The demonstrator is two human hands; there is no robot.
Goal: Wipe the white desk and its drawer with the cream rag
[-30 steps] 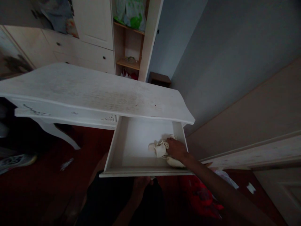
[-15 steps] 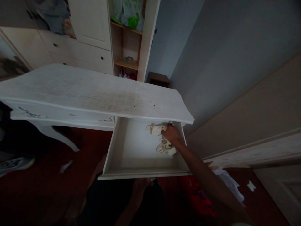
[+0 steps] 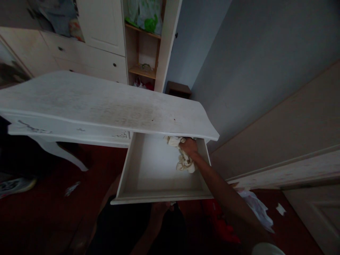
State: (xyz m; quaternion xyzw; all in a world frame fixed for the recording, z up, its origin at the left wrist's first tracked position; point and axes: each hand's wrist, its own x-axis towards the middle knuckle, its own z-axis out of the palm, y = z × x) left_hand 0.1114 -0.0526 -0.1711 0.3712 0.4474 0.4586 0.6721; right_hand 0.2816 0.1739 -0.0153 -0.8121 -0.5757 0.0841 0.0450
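Note:
Inside the pulled-out drawer [image 3: 148, 194] of a white desk, my right hand [image 3: 189, 147] is closed on a crumpled cream cloth [image 3: 186, 164]. Part of the cloth sticks out to the left of my fingers, and more of it lies below the hand on the drawer bottom, near the right wall. The desktop's edge hides the far end of the cloth. Below the drawer front, my left hand [image 3: 160, 208] has its fingers closed at a small pale knob [image 3: 173, 203]; the drawer front covers part of this grip.
The stained white desktop [image 3: 106, 102] spans the view behind the drawer. An open cabinet [image 3: 143, 72] holds plastic bags at the back. A wall [image 3: 255, 71] rises on the right. On the dark red floor lie a white plastic bag [image 3: 256, 209], red fabric [image 3: 223, 226] and a shoe [image 3: 17, 186].
My right hand has moved slightly left and back with the cloth, part of which now sits farther under the desktop edge. My left hand stays at the drawer front.

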